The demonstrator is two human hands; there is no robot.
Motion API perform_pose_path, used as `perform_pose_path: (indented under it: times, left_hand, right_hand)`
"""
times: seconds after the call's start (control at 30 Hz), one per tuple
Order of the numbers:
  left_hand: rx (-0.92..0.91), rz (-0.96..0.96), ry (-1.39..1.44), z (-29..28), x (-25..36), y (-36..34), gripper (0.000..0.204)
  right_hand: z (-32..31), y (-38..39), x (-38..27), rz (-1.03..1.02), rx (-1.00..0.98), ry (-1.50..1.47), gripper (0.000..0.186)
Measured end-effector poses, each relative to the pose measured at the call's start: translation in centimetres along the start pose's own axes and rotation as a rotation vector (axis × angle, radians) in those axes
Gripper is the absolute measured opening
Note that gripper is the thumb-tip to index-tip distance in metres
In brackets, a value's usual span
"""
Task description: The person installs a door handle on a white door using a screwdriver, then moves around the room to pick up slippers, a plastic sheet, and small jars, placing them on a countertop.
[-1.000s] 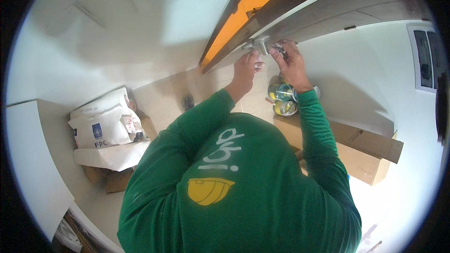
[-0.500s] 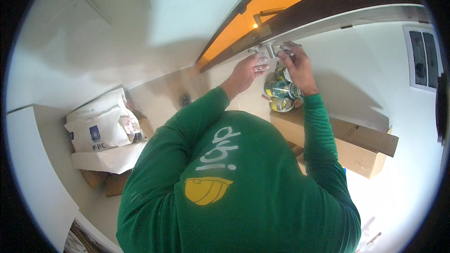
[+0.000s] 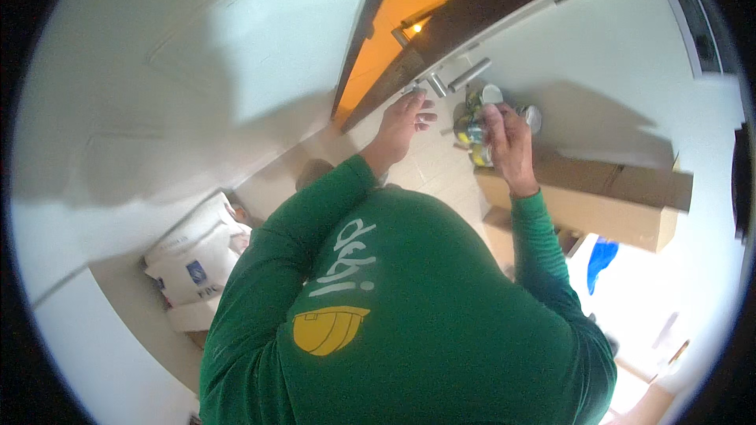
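Observation:
A silver lever handle (image 3: 470, 75) stands out from the white door (image 3: 583, 55), near its edge. My left hand (image 3: 403, 127) is raised beside that edge, its fingers loosely bent and apart, with nothing visible in them. The fingertips come close to the short metal neck (image 3: 435, 84) of the handle; whether they touch the door, I cannot tell. Lower and to the right, apart from the handle, my right hand (image 3: 512, 145) has its fingers bent in against the thumb. Motion blurs it, and anything small in the grip is hidden. Behind its fingertips are several paint cans (image 3: 475, 132) on the floor.
A long cardboard box (image 3: 583, 201) lies along the door at the right. White paper sacks (image 3: 201, 260) sit at the lower left by the wall. Something blue (image 3: 602, 264) lies beyond my right forearm. Orange light shows through the opening (image 3: 386, 39) beside the dark frame.
My right hand has come off the handle and drawn back down and to the right, leaving the lever in sight. The left stays near the door edge. The view has turned.

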State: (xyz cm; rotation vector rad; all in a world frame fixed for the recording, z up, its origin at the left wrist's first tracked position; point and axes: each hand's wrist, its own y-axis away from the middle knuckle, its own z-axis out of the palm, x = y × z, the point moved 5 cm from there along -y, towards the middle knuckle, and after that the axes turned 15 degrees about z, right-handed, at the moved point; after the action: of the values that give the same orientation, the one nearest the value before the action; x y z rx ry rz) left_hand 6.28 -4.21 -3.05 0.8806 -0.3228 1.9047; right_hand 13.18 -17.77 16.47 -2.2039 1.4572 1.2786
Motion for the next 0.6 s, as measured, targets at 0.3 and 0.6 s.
perform_pose_path:
  times: [0.3,0.6]
  left_hand:
    - [-0.19,-0.223,-0.067,-0.5,0.1,-0.2,0.036]
    - [-0.294,-0.283,-0.04,0.7,0.1,0.9,0.056]
  right_hand:
    - [7.9,5.6,-1.4,0.095,0.416,0.03,0.025]
    - [14.0,10.4,0.2,0.197,0.709,-0.35,0.026]
